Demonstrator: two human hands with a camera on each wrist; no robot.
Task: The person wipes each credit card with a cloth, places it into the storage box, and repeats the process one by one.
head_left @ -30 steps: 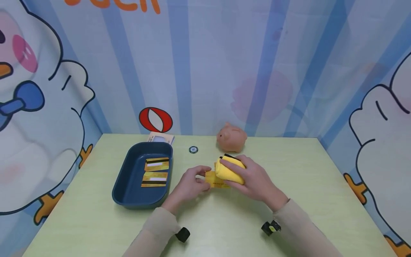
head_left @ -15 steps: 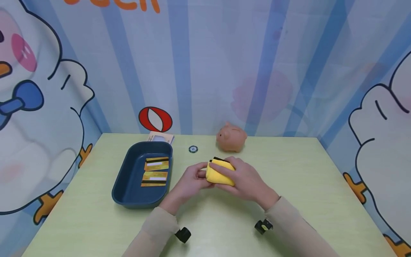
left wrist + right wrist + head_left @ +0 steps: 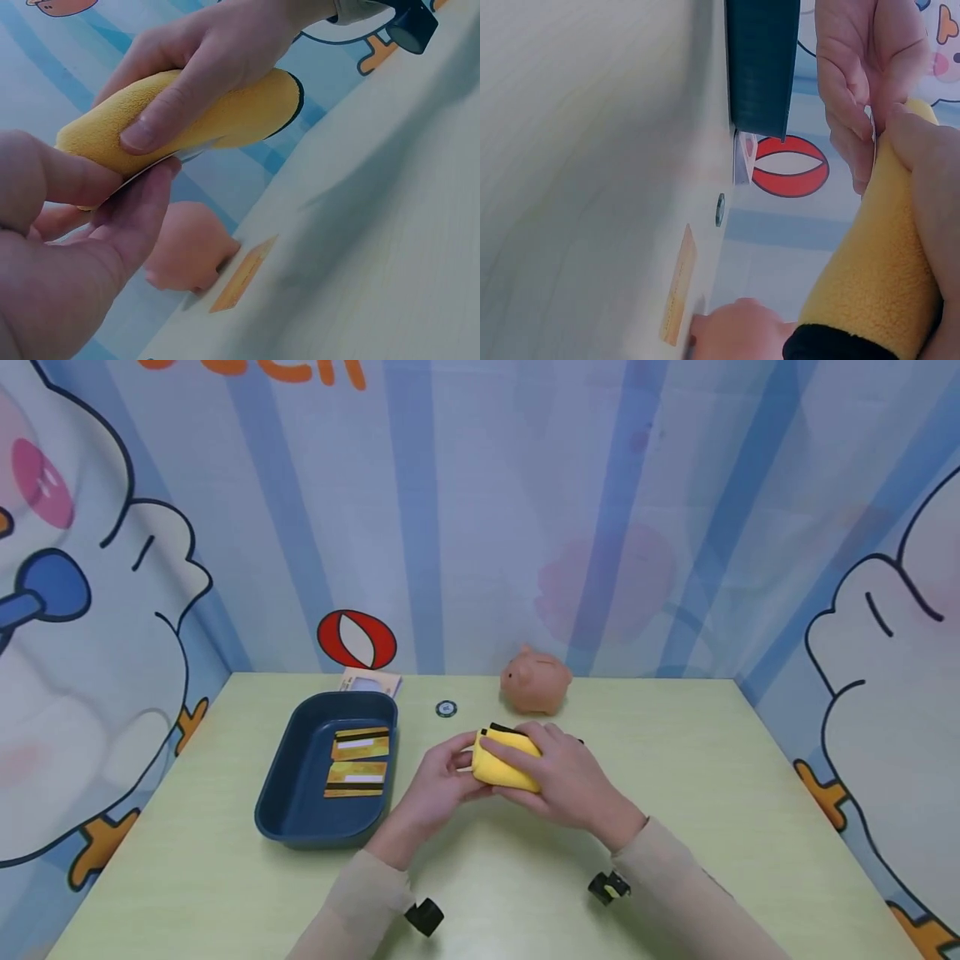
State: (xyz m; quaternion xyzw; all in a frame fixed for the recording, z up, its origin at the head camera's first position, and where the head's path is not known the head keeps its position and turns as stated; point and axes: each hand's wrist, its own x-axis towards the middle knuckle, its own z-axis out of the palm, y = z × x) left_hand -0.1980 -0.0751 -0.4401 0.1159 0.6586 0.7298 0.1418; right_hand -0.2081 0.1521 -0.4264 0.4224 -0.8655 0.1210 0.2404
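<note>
My right hand grips a folded yellow cloth with a black edge, its thumb along the near side. My left hand pinches a thin card between thumb and fingers. The cloth lies against this card and covers most of it, so only a narrow pale edge shows in the wrist views. Both hands meet above the table, the left fingers right at the cloth's end. Below them another yellow-orange card lies flat on the table, hidden by the hands in the head view.
On the left stands a dark blue tray holding two yellow cards with black stripes. Behind it lies a pale printed booklet or card. A round chip and a pink piggy bank are at the back.
The left hand has taken hold of a card and raised it from the table. The right hand has moved left, bringing the cloth against the card. The head view has shifted slightly.
</note>
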